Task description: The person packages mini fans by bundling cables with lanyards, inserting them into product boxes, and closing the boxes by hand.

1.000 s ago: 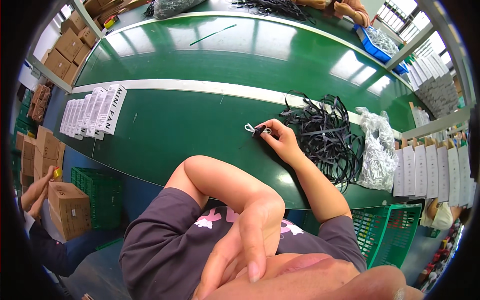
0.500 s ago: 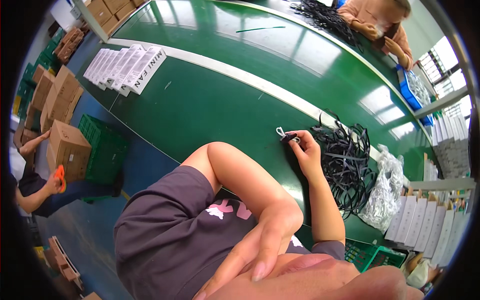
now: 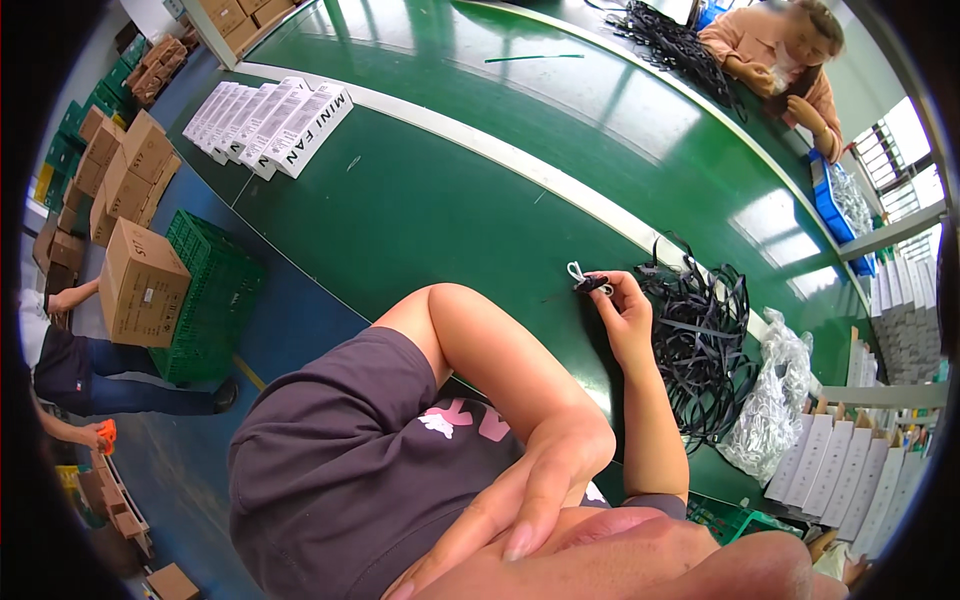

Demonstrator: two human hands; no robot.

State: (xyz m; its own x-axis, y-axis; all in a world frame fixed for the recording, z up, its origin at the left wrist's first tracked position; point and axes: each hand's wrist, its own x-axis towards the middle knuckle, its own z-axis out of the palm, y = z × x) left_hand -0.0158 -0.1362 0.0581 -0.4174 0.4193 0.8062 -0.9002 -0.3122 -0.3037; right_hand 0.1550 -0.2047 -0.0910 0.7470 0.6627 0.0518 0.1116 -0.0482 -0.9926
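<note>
My right hand (image 3: 628,312) pinches a small bundled cable (image 3: 590,284) between thumb and fingers, over the green table. The bundle has a white loop sticking out and a dark middle; its finer details are too small to make out. Just right of this hand lies a tangled heap of black straps (image 3: 700,350). My left arm is bent across my body. The left hand (image 3: 505,510) is raised near the lower edge, fingers stretched out, holding nothing that I can see.
White boxes (image 3: 262,125) stand in a row at the table's far left. Clear plastic bags (image 3: 768,400) lie right of the straps. A co-worker (image 3: 780,60) sits across the table. Another person on the left handles a carton (image 3: 142,285) beside a green crate (image 3: 205,300).
The view has shifted slightly. My right hand still holds the bundled cable, turned a little. At left, the person and carton have moved relative to the green crate.
</note>
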